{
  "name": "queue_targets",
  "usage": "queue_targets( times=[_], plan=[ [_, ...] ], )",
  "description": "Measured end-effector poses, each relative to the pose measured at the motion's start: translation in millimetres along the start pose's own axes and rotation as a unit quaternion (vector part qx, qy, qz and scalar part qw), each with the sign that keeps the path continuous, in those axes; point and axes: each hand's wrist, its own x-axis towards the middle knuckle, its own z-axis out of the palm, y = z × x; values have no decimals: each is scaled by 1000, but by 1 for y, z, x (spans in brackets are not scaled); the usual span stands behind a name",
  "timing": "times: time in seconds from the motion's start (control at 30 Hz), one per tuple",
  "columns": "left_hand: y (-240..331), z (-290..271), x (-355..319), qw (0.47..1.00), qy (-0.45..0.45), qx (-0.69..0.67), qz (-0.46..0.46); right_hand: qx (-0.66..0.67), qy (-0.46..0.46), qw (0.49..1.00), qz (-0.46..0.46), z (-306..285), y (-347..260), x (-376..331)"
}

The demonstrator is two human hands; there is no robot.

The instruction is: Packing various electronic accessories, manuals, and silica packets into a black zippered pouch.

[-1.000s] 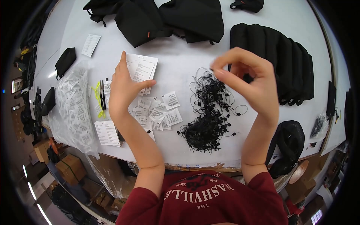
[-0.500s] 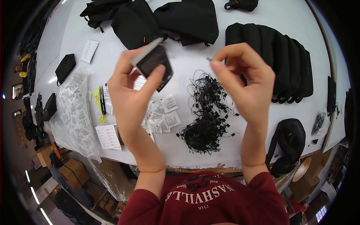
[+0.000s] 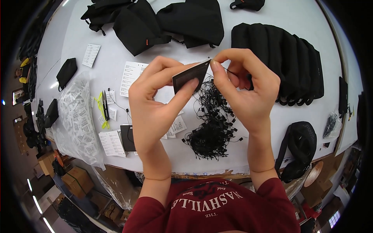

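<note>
My left hand (image 3: 149,103) holds a black hang tag (image 3: 186,80) by its edges, thumb on the dark face, with one corner pointing up and right. At that corner my right hand (image 3: 248,87) pinches a thin black tag string (image 3: 232,73) between thumb and forefinger; the fingertips touch or nearly touch the tag. Whether the string passes through the tag's hole is too small to tell. Below the hands lies a tangled pile of black tag strings (image 3: 210,139) with small plastic ends. White printed labels (image 3: 178,125) lie partly behind my left hand.
Black pouches (image 3: 276,58) stand in a row at the right, and black bags (image 3: 190,23) lie at the back. On the left are a plastic bag of labels (image 3: 75,116), scissors (image 3: 105,105) and a stack of white cards (image 3: 112,143). A black mesh item (image 3: 303,143) lies near the right front edge.
My left hand has carried the hang tag right and turned it. The right hand has moved slightly left and down, bringing the string to the tag's corner. A white sheet has come into view.
</note>
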Motion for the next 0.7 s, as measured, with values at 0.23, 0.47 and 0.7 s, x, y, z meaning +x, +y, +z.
queue_targets(
  times=[0.23,0.47,0.7],
  plan=[
    [-2,0,-2,1000,16,0,-17,19,-10,1000,-2,3,-2,-2],
    [1,4,0,999,9,39,27,26,-32,998,36,-2,-2,-1],
    [-5,-6,2,996,-56,-12,61,155,-38,983,86,-5,7,2]
  ],
)
